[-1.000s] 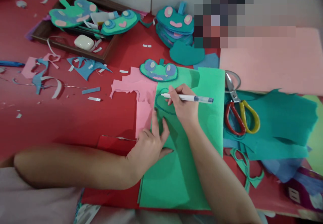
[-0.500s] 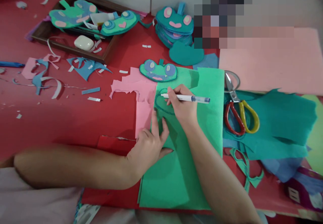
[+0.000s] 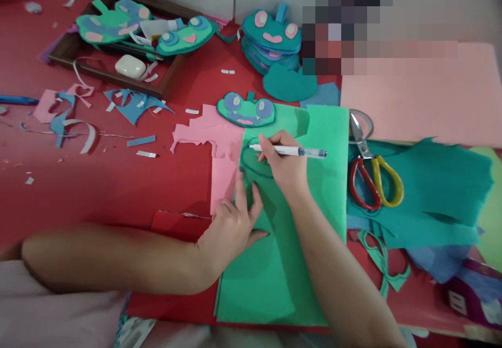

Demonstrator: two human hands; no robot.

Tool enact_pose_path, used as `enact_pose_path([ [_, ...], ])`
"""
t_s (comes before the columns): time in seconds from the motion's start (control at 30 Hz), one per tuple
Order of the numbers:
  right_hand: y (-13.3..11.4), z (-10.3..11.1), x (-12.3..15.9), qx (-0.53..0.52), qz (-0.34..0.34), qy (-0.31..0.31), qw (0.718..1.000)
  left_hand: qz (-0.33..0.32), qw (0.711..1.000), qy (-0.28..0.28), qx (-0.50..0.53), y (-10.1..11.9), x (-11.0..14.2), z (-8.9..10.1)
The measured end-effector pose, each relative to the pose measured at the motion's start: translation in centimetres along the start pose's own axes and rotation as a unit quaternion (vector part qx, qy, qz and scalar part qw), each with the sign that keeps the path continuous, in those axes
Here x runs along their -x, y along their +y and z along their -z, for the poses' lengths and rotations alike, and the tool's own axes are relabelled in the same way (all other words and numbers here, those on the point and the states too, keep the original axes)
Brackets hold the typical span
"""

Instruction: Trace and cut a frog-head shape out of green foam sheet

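My right hand (image 3: 286, 165) grips a white marker pen (image 3: 288, 150), its tip down on a green felt sheet (image 3: 259, 280). A dark curved outline (image 3: 257, 170) is drawn there, partly hidden behind my fingers. Lower left, my left hand (image 3: 233, 225) lies on the sheet with its fingers spread, holding nothing. Just above the outline rests a green felt pumpkin face (image 3: 246, 115) with purple eyes. Ragged pink felt (image 3: 223, 175) lies along the left edge of the green sheet.
Scissors (image 3: 368, 165) with red and yellow handles lie right, on teal felt (image 3: 439, 196). A wooden tray (image 3: 164, 81) holds felt faces and a white case. Beside it stands a stack of teal pumpkin faces (image 3: 270, 34). Felt scraps (image 3: 133, 105) litter the left. A blurred-out person is at upper right.
Almost nothing differs. The marker and my right hand have shifted by a hair at the outline; my left hand stays in place.
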State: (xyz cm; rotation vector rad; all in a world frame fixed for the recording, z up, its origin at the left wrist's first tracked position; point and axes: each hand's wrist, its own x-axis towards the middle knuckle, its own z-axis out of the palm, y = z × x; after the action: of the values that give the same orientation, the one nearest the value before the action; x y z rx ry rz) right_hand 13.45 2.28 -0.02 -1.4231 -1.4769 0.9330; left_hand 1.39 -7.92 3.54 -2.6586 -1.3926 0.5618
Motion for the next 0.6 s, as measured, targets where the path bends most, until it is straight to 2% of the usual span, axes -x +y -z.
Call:
enact_pose_path([
  [0.6, -0.14, 0.02, -0.09, -0.014, -0.005, 0.007, 1.000, 0.002, 1.000, -0.001, 0.018, -0.07, -0.03, 0.04],
])
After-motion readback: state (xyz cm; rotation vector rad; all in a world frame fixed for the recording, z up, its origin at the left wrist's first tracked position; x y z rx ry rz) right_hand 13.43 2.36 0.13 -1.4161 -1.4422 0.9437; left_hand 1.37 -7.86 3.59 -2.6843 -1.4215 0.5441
